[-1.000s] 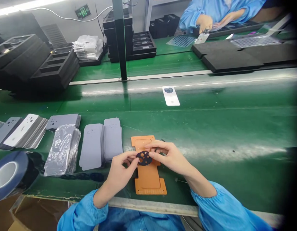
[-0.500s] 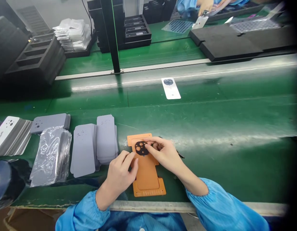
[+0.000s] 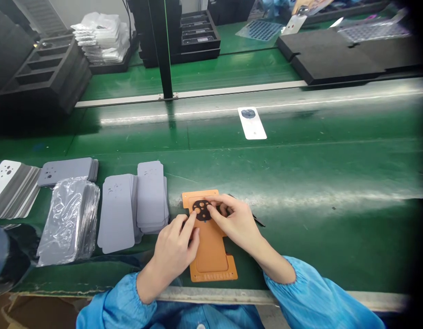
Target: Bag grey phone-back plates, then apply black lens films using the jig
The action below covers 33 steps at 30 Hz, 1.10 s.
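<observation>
An orange fixture plate (image 3: 211, 251) lies at the front of the green bench. On its upper end sits a black round-cornered camera sticker (image 3: 201, 210) with several holes. The thumb and index finger of my right hand (image 3: 233, 219) close on the sticker's right edge, the other fingers curled. My left hand (image 3: 175, 246) touches the sticker's lower left edge with a stretched index fingertip and holds nothing, its thumb apart. A thin dark tool (image 3: 259, 221) lies partly hidden beneath my right hand.
To my left stand stacks of grey phone back panels (image 3: 117, 214), a plastic-wrapped stack (image 3: 69, 224) and white panels (image 3: 15, 192). Farther off lies one white panel (image 3: 254, 127). Black foam trays (image 3: 43, 77) and black slabs (image 3: 338, 55) line the back. A co-worker's hand (image 3: 309, 6) shows at the top.
My left index finger has moved up and right onto the sticker's edge. My right hand keeps its pinch there. The view has shifted slightly.
</observation>
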Tool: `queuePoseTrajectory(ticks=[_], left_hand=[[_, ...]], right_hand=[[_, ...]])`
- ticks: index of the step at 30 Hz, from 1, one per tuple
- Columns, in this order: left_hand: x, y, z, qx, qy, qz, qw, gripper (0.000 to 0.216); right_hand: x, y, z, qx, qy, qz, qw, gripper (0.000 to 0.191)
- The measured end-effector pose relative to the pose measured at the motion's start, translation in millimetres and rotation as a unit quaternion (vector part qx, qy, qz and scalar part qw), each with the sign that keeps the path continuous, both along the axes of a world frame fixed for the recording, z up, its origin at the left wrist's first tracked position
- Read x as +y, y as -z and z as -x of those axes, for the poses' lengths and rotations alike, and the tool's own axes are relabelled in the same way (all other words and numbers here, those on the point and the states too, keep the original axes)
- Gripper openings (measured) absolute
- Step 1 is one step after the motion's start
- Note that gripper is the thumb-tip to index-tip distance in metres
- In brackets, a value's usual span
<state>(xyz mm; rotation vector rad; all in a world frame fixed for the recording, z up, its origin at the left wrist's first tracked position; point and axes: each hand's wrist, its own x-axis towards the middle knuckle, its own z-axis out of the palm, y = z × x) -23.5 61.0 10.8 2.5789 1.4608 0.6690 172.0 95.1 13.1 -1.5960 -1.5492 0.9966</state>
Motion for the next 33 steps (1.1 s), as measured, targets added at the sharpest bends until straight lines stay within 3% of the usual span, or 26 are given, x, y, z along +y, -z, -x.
queuePoseTrajectory(ticks=[5, 13, 22, 28, 33], left_hand=[[-1, -0.2, -1, 0.002, -0.007, 0.009, 1.000, 0.037], [-1, -2.4, -1, 0.009, -0.007, 0.022, 1.000, 0.036], [-2, -3.7, 0, 0.020, 0.001, 0.035, 0.999, 0.033], [-5, -2.5, 0, -0.011, 0.000, 0.024, 1.000, 0.024], [-7, -4.8, 0, -0.069, 0.000, 0.009, 0.998, 0.012]], right_hand=[[0, 1.4, -1, -0.083, -0.016, -0.094, 0.992, 0.024], [-1, 3.8, -2, -0.183, -0.039, -0.126, 0.974, 0.025], [4, -4.3, -19, -0.109, -0.107, -0.048, 0.987, 0.030], [11, -7.9, -26, -0.054, -0.078, -0.012, 0.995, 0.024], [17, -24.5, -10, -0.059, -0.069, -0.008, 0.996, 0.021]])
